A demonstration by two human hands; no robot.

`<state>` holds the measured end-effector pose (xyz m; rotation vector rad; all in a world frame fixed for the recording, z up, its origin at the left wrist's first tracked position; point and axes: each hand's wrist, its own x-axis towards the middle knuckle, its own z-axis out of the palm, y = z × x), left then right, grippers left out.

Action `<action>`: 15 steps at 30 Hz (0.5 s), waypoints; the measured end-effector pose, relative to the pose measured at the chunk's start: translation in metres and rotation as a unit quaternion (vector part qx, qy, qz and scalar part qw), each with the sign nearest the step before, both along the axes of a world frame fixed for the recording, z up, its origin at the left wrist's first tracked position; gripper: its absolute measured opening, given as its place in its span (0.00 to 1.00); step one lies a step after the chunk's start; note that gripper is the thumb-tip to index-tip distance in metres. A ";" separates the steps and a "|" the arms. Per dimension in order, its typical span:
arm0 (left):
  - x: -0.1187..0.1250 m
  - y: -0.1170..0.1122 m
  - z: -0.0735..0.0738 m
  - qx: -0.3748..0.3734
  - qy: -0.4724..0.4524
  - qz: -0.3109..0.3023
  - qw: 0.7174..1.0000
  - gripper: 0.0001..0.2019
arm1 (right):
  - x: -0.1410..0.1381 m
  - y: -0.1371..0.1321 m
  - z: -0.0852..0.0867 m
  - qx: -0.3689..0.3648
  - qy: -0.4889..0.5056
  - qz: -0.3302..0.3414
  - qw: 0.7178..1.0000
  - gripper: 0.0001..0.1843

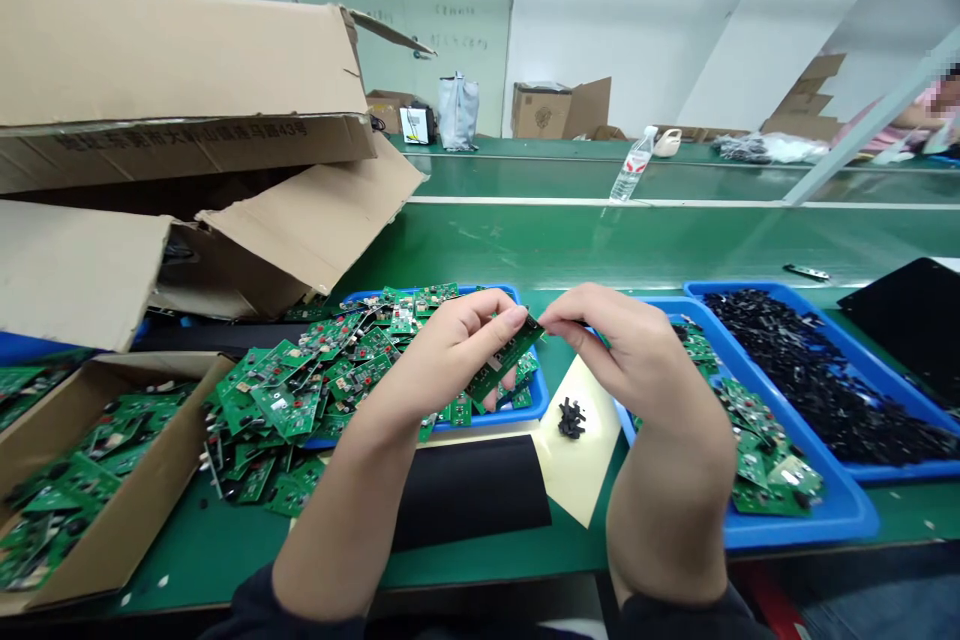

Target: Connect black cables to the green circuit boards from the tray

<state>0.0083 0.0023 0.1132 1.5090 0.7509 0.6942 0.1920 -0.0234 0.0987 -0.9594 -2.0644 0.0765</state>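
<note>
My left hand (450, 345) is closed on a small green circuit board (504, 360), held tilted above the bench. My right hand (630, 350) pinches at the board's upper right end; whatever small part sits between its fingertips is hidden. Under the left hand a blue tray (534, 398) overflows with several green circuit boards (300, 390). A little heap of small black parts (571, 417) lies on a pale sheet (581, 465) between my wrists, beside a black mat (469, 490).
A blue tray (825, 515) on the right holds more boards; a farther one (885, 470) is full of black parts. A cardboard box (112, 530) of boards sits at left under big open cartons (180, 100). A water bottle (632, 165) stands on the far bench. Another person (926, 115) sits far right.
</note>
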 end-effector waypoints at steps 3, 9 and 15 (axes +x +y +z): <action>0.001 0.000 -0.002 -0.006 0.011 -0.010 1.000 0.13 | 0.000 -0.004 0.000 -0.008 -0.016 -0.016 1.000 0.09; 0.002 -0.001 -0.008 -0.002 -0.003 -0.037 0.999 0.14 | -0.004 0.000 0.001 0.043 0.006 -0.023 0.999 0.13; 0.008 -0.001 -0.008 0.114 0.024 0.020 0.993 0.18 | -0.015 -0.002 0.001 0.124 0.121 -0.059 0.983 0.22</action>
